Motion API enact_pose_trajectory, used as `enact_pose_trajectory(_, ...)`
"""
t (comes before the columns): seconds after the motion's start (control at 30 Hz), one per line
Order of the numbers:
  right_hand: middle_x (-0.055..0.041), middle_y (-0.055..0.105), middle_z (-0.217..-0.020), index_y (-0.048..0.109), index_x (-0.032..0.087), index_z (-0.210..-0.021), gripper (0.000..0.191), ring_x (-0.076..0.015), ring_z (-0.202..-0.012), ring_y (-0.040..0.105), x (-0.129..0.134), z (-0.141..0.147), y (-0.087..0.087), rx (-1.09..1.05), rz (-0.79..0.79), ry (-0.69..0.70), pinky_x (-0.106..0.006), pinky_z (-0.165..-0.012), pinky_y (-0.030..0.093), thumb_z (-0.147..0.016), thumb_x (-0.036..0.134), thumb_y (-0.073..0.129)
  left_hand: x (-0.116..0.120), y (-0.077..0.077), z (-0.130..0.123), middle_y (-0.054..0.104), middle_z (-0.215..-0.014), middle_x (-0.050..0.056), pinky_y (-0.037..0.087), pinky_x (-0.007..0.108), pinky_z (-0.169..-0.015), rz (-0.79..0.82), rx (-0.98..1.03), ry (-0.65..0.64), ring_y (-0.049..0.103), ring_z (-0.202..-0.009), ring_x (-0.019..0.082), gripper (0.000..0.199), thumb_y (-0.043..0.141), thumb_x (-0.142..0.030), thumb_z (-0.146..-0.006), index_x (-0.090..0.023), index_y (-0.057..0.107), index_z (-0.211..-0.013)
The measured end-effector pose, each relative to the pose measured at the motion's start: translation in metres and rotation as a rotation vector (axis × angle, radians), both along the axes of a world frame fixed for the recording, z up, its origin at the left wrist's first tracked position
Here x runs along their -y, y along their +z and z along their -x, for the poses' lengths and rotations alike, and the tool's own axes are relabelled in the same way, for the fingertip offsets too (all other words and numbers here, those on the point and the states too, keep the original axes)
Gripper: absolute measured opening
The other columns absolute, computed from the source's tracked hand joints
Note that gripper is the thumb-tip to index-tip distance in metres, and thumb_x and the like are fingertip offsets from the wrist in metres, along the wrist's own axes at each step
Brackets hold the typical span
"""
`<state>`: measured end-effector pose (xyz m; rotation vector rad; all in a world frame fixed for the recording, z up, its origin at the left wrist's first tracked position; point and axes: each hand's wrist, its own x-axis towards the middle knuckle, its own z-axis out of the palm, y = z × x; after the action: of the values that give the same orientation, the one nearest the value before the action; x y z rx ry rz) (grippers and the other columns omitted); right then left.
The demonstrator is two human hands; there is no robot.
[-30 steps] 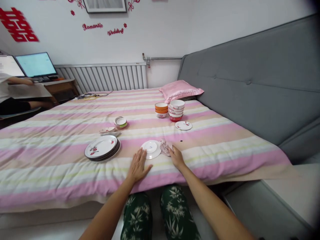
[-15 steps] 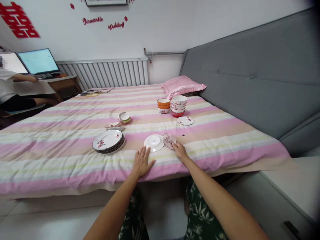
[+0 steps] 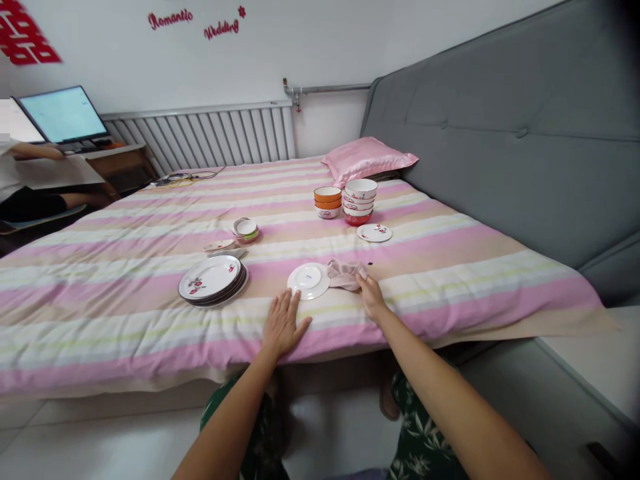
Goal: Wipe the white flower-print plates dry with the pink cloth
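Note:
A white plate point(image 3: 309, 281) lies face down on the striped bedspread, its foot ring showing. My left hand point(image 3: 284, 325) rests flat on the bed with fingers spread, the fingertips at the plate's near-left edge. To the plate's right, my right hand point(image 3: 371, 297) is closed on a crumpled pale pink cloth point(image 3: 344, 274), whose left end reaches the plate's rim. Left of my hands stands a stack of dark-rimmed plates point(image 3: 210, 277) with red flowers. Beyond the cloth, a single flowered plate point(image 3: 375, 233) lies face up.
Behind are orange bowls point(image 3: 327, 195) and a taller stack of white and red bowls point(image 3: 359, 203). Small dishes point(image 3: 245, 229) sit beyond the plate stack. A pink pillow point(image 3: 369, 160) lies by the grey headboard point(image 3: 500, 127). At far left a person point(image 3: 35, 167) sits at a desk.
My right hand has moved slightly right with the cloth, which is now more stretched out. My left hand stays by the plate. The camera view has shifted a little.

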<state>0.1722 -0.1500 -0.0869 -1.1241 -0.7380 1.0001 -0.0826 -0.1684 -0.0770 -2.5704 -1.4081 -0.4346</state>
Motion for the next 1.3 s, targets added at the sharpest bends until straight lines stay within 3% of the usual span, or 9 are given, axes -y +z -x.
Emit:
enact_pose_trajectory(0.17,-0.0022,0.068,-0.078,0.057,0.02,-0.078,0.011,-0.0148,-0.078,0.065,-0.005,-0.017,0.022,-0.197,-0.001,-0.111,-0.031,-0.072,0.053,-0.078,0.03,0.053,0.002,0.0,0.0,0.032,-0.143,0.017,0.018,0.045,-0.108,-0.036,0.029,-0.002,0.029,-0.133,0.028,0.068,0.035,-0.052,-0.086,-0.011,0.029,-0.14)
enact_pose_trajectory(0.3,-0.001,0.064,-0.074,0.053,0.02,-0.075,0.011,-0.0129,-0.069,0.062,-0.016,-0.052,0.065,-0.2,-0.038,-0.229,-0.028,-0.063,0.052,-0.08,0.029,0.051,0.003,-0.001,0.002,0.032,-0.144,0.017,0.018,0.045,-0.108,-0.049,0.048,-0.008,0.029,-0.132,0.028,0.068,0.037,-0.052,-0.086,-0.012,0.029,-0.14)
enact_pose_trajectory(0.43,0.001,0.063,-0.08,0.056,0.019,-0.088,0.021,-0.0107,-0.071,0.059,-0.023,-0.081,0.115,-0.062,-0.127,-0.348,-0.024,-0.065,0.048,-0.077,0.036,0.053,0.003,0.0,0.004,0.032,-0.144,0.017,0.018,0.045,-0.108,-0.034,0.054,-0.01,0.028,-0.133,0.028,0.069,0.037,-0.052,-0.086,-0.012,0.028,-0.14)
enact_pose_trajectory(0.53,-0.0012,0.064,-0.079,0.06,0.015,-0.089,0.03,-0.0146,-0.076,0.059,-0.025,-0.076,0.133,0.231,-0.111,-0.314,-0.027,-0.07,0.046,-0.075,0.041,0.055,0.003,0.001,0.005,0.032,-0.144,0.016,0.019,0.045,-0.108,-0.023,0.065,-0.018,0.027,-0.133,0.027,0.069,0.038,-0.052,-0.085,-0.013,0.028,-0.14)
enact_pose_trajectory(0.63,-0.0058,0.066,-0.078,0.063,0.013,-0.087,0.036,-0.022,-0.081,0.06,-0.033,-0.041,0.123,0.7,0.02,-0.146,-0.033,-0.074,0.045,-0.08,0.044,0.046,0.003,0.002,0.007,0.032,-0.144,0.016,0.02,0.045,-0.108,-0.013,0.075,-0.024,0.027,-0.133,0.027,0.068,0.038,-0.052,-0.085,-0.014,0.028,-0.14)
enact_pose_trajectory(0.8,-0.0111,0.069,-0.086,0.067,0.013,-0.088,0.032,-0.0252,-0.088,0.062,-0.059,0.05,0.07,0.989,0.143,0.174,-0.032,-0.078,0.044,-0.083,0.033,0.042,0.003,-0.002,0.009,0.031,-0.144,0.016,0.02,0.046,-0.108,-0.003,0.108,-0.03,0.026,-0.134,0.027,0.068,0.039,-0.052,-0.085,-0.014,0.027,-0.14)
enact_pose_trajectory(0.93,-0.0134,0.064,-0.111,0.062,0.014,-0.11,0.035,-0.0249,-0.105,0.057,-0.071,0.097,0.043,1.172,0.155,0.324,-0.035,-0.09,0.039,-0.084,0.027,0.041,0.003,-0.005,0.01,0.03,-0.145,0.017,0.02,0.047,-0.108,0.009,0.143,-0.024,0.026,-0.134,0.028,0.069,0.039,-0.052,-0.085,-0.014,0.027,-0.141)
enact_pose_trajectory(1.07,-0.0073,0.054,-0.128,0.054,0.021,-0.122,0.04,-0.0207,-0.121,0.045,-0.072,0.106,0.04,1.293,0.031,0.462,-0.034,-0.101,0.03,-0.085,0.022,0.038,0.002,-0.006,0.011,0.03,-0.145,0.017,0.02,0.047,-0.108,0.038,0.165,-0.028,0.025,-0.134,0.028,0.069,0.039,-0.053,-0.084,-0.015,0.026,-0.141)
enact_pose_trajectory(1.3,0.0037,0.058,-0.123,0.06,0.032,-0.112,0.036,-0.0159,-0.121,0.044,-0.066,0.111,0.049,1.35,-0.163,0.709,-0.036,-0.105,0.025,-0.085,0.021,0.041,0.002,-0.008,0.012,0.032,-0.144,0.017,0.018,0.048,-0.108,0.048,0.184,-0.036,0.024,-0.134,0.029,0.069,0.038,-0.053,-0.084,-0.014,0.027,-0.14)
